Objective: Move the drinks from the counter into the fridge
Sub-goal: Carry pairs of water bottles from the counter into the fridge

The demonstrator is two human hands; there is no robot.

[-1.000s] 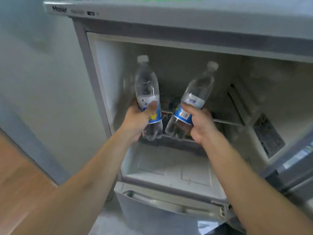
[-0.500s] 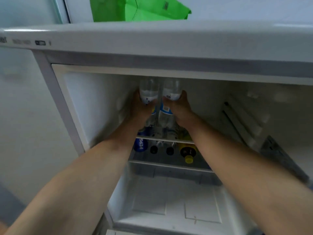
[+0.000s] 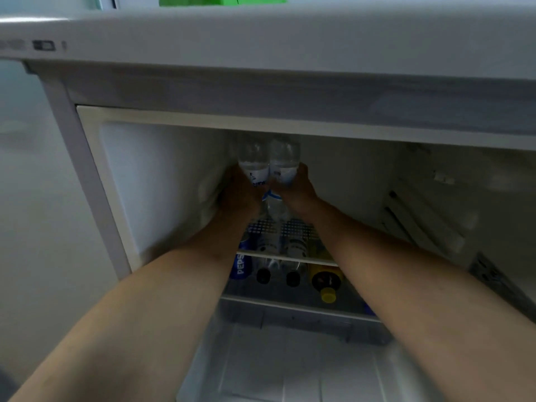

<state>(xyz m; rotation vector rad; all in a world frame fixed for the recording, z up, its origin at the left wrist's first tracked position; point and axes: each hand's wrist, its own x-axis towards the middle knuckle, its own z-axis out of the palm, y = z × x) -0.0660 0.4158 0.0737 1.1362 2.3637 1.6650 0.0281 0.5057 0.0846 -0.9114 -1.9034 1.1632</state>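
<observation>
Setting: open fridge [image 3: 150,181], white interior, grey outer frame; pale wall to the left; a green item [image 3: 220,0] lies on top of the cabinet.

Upper shelf [image 3: 293,227], clear with a dotted pattern: two clear plastic bottles stand side by side, touching, tops hidden behind the cabinet's upper edge.
- Left bottle [image 3: 253,162]: transparent, white label with blue print. Left hand [image 3: 239,194] wrapped around its lower body.
- Right bottle [image 3: 284,161]: transparent, white label with a blue band beneath. Right hand [image 3: 295,187] clasped around its lower body.

Shelf below: drinks lying on their sides, caps facing out.
- Blue Pepsi bottle [image 3: 240,265], far left.
- Two dark-capped bottles [image 3: 263,275], centre.
- Yellow bottle [image 3: 326,281] with yellow cap, right.
</observation>
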